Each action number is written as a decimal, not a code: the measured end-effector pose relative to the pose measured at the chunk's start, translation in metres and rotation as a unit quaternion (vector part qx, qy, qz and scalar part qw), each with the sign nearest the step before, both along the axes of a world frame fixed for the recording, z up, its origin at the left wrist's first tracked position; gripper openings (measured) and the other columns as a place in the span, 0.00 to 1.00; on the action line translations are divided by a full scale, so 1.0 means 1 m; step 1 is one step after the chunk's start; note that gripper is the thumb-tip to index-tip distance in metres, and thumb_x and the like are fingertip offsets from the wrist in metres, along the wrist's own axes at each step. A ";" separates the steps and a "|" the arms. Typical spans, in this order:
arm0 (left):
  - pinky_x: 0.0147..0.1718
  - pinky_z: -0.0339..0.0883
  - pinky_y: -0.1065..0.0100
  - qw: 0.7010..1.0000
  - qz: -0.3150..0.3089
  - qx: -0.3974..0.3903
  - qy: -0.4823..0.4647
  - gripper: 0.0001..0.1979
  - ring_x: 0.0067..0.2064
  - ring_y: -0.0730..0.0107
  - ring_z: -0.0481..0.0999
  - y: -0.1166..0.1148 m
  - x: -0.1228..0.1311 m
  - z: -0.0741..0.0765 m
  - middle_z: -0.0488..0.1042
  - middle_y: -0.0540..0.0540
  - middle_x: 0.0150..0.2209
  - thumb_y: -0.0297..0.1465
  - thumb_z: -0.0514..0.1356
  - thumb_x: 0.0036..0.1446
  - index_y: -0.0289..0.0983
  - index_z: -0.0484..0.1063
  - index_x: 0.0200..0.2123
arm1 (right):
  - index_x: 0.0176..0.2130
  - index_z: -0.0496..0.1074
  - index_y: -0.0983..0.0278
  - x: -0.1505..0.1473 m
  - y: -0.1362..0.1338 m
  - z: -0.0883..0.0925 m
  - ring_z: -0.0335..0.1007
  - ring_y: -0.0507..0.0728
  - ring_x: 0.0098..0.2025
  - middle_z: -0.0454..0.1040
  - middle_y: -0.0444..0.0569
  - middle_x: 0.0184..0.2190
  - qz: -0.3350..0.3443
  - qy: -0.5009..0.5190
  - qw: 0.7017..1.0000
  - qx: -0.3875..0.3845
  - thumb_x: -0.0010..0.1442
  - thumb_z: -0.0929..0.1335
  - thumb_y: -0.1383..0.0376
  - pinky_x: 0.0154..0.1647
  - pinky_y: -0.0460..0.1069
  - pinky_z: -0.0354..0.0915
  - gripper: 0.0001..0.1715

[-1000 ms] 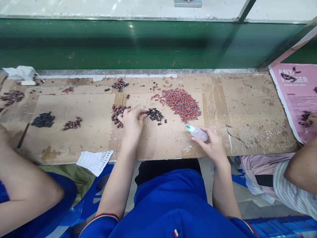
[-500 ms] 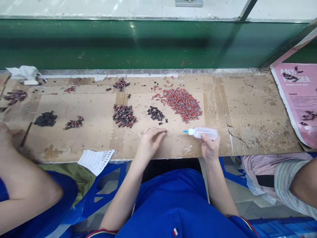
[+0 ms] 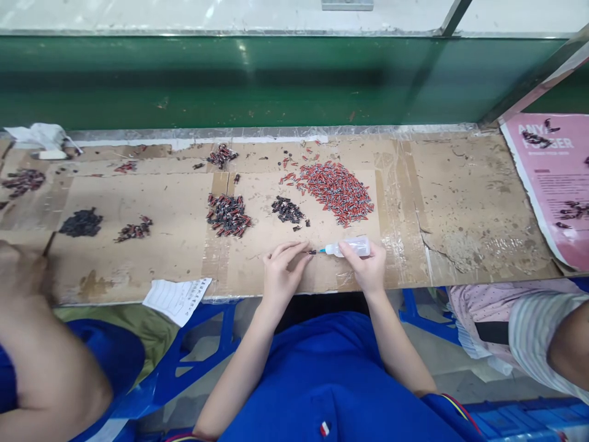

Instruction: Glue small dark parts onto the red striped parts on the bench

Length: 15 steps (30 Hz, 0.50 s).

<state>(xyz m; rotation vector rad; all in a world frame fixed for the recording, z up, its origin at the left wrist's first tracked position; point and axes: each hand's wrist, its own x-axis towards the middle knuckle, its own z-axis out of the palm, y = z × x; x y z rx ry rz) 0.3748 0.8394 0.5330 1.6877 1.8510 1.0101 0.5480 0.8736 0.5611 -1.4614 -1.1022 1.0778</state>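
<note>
Between its thumb and fingertips my left hand (image 3: pixel 284 270) pinches a small black part (image 3: pixel 312 252). My right hand (image 3: pixel 368 265) is wrapped round a clear squeeze bottle (image 3: pixel 353 247), which lies sideways with its blue tip (image 3: pixel 323 250) at the black part. Whether the tip touches the part cannot be made out. Just beyond my hands are a pile of small black parts (image 3: pixel 287 209) and a large pile of red and silver pieces (image 3: pixel 338 191). A pile of black and red pieces (image 3: pixel 228 215) lies to the left.
Cardboard (image 3: pixel 464 202) covers the bench. Further left are a black pile (image 3: pixel 81 222), small mixed piles and a white cloth (image 3: pixel 39 135). A paper slip (image 3: pixel 177 299) overhangs the front edge. Another person's arm (image 3: pixel 27 319) is at left; a striped sleeve (image 3: pixel 534 337) and pink sheet (image 3: pixel 552 184) are at right.
My right hand has moved left with the bottle, bringing its blue tip to the black part. My left hand has shifted slightly right. The view has moved a little.
</note>
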 end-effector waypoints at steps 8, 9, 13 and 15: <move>0.48 0.69 0.57 0.999 0.014 0.001 -0.032 0.08 0.42 0.63 0.80 0.001 0.002 0.001 0.82 0.48 0.34 0.31 0.66 0.53 0.44 0.79 0.39 | 0.18 0.71 0.63 -0.002 0.000 -0.004 0.66 0.53 0.21 0.72 0.45 0.18 0.023 -0.003 1.000 0.004 0.44 0.74 0.56 0.23 0.48 0.64 0.16; 0.49 0.69 0.57 0.999 0.015 0.000 -0.030 0.08 0.42 0.63 0.80 0.001 0.001 0.001 0.82 0.48 0.34 0.31 0.66 0.53 0.44 0.79 0.38 | 0.18 0.71 0.63 -0.002 0.000 -0.004 0.66 0.53 0.21 0.72 0.45 0.18 0.025 -0.003 1.000 0.004 0.44 0.74 0.56 0.23 0.48 0.64 0.16; 0.49 0.69 0.56 0.999 0.020 0.002 -0.028 0.07 0.43 0.63 0.80 0.001 0.001 -0.001 0.82 0.49 0.34 0.31 0.67 0.52 0.44 0.79 0.37 | 0.19 0.72 0.63 -0.003 -0.001 -0.005 0.69 0.55 0.23 0.75 0.46 0.19 0.031 -0.006 0.999 0.003 0.45 0.74 0.55 0.25 0.49 0.66 0.16; 0.48 0.69 0.56 0.999 0.022 -0.001 -0.027 0.06 0.43 0.63 0.80 0.001 0.001 -0.002 0.82 0.49 0.34 0.31 0.67 0.52 0.44 0.79 0.36 | 0.20 0.72 0.64 -0.003 -0.001 -0.006 0.69 0.55 0.24 0.75 0.46 0.20 0.026 -0.007 1.000 0.005 0.46 0.73 0.55 0.26 0.49 0.66 0.15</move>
